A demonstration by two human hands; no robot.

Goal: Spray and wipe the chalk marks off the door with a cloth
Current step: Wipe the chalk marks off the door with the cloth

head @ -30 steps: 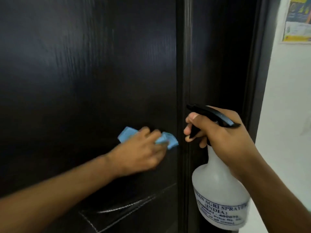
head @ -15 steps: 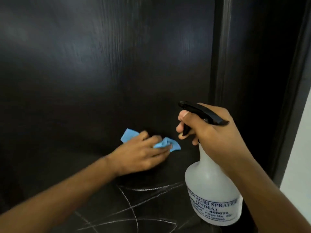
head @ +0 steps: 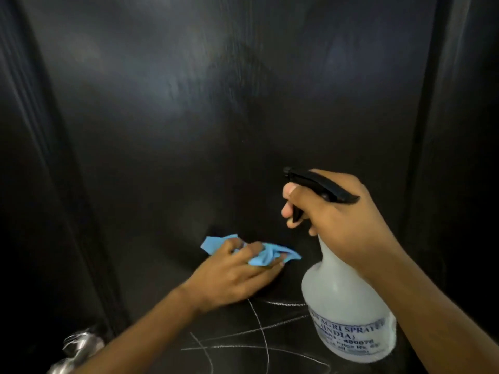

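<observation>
Currently: left hand (head: 229, 276) presses bunched blue cloth (head: 259, 252) flat on dark door (head: 189, 130). Right hand (head: 343, 220) clamped round spray bottle (head: 343, 306), finger on trigger. Chalk marks (head: 259, 333) just below cloth, unwiped. Advice: spray marks, then wipe downward with overlapping strokes.
</observation>
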